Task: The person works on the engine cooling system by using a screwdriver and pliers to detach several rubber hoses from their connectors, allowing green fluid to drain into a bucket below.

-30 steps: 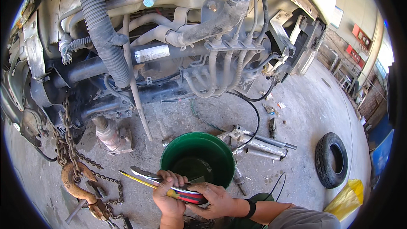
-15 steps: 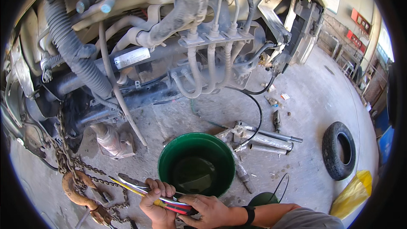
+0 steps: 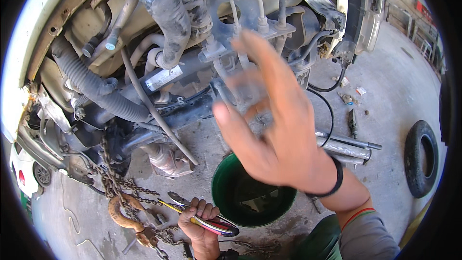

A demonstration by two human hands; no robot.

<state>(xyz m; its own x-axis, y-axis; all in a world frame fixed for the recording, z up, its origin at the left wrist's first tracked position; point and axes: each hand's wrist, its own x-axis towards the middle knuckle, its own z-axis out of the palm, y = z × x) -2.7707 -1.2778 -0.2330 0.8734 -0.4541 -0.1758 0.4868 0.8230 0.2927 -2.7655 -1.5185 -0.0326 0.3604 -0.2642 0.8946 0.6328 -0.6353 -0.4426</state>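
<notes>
My left hand (image 3: 198, 219) is closed around pliers (image 3: 222, 229) with red and black handles and a thin yellow-shafted tool (image 3: 168, 205). Their tips point up and left. My right hand (image 3: 281, 132) is raised, fingers apart and blurred, holding nothing visible. It hides part of the metal pipes and their bracket under an opened-up vehicle. Left of it hang a worn black hose (image 3: 168, 24) and a ribbed grey hose (image 3: 94, 77); I cannot tell whether my fingers touch anything. Below my right hand stands a green bucket (image 3: 218, 190) with liquid in it.
A rusty hook (image 3: 117, 209) and heavy chains (image 3: 108, 178) lie at the lower left. Metal bars (image 3: 349, 150) lie right of the bucket, and a tyre (image 3: 412, 161) rests farther right. A long rod (image 3: 154, 110) slants down from the vehicle.
My right hand has left the pliers and risen up and forward toward the pipes, opening out. My left hand still grips the tools. The view has shifted left.
</notes>
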